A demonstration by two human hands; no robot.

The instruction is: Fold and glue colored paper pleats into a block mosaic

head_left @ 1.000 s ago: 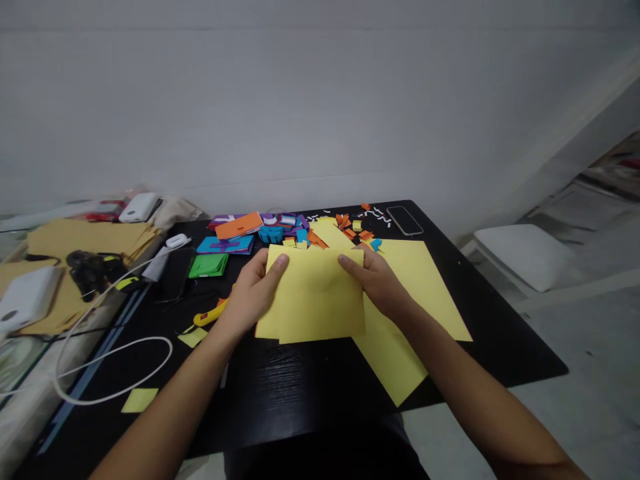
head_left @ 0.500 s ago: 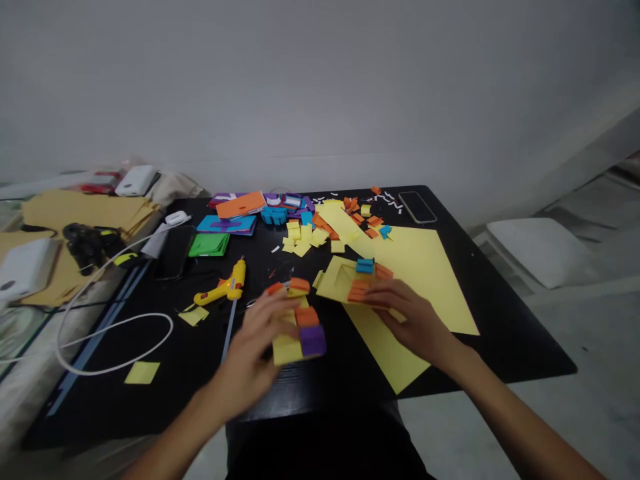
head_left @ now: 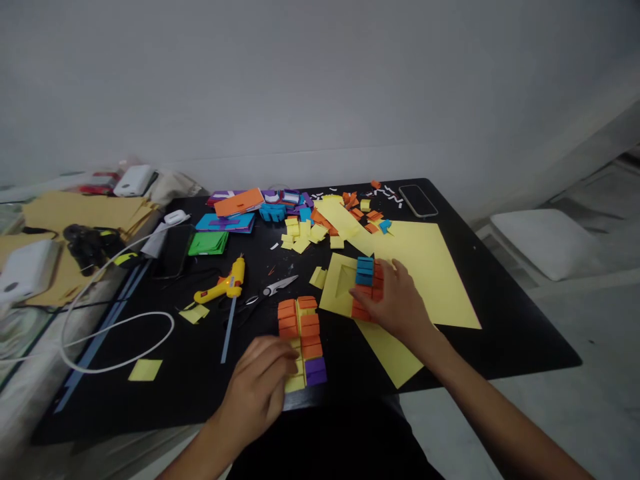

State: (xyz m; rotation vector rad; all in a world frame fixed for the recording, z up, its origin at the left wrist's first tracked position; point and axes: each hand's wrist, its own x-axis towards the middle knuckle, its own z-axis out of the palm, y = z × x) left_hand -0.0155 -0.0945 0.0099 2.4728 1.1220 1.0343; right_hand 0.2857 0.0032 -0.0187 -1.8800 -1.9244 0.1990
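My left hand point(head_left: 260, 380), fingers curled together, grips the left edge of a yellow paper piece point(head_left: 295, 382) near the table's front edge. Two rows of folded paper tabs cover this piece, mostly orange point(head_left: 310, 325), with a purple tab point(head_left: 315, 371) at the near right corner. My right hand point(head_left: 403, 297) is closed around a yellow folded card point(head_left: 336, 287) bearing orange tabs and blue tabs point(head_left: 365, 267); its thumb lies across the orange ones. Under that card is a large yellow sheet point(head_left: 430, 267). Scissors point(head_left: 280, 285) lie between the hands, farther back.
A yellow glue gun point(head_left: 233, 280) and a looped white cable point(head_left: 167, 317) are on the left. Yellow scraps point(head_left: 303, 233), a green paper stack point(head_left: 207, 243) and an orange folded paper point(head_left: 240, 203) lie toward the back. A phone point(head_left: 418, 201) sits at the far right corner.
My left hand has lowered its tabbed piece toward the table and slid to its edge, uncovering the scissors and more orange tabs. My right hand has moved slightly up, its thumb now across the tabs.
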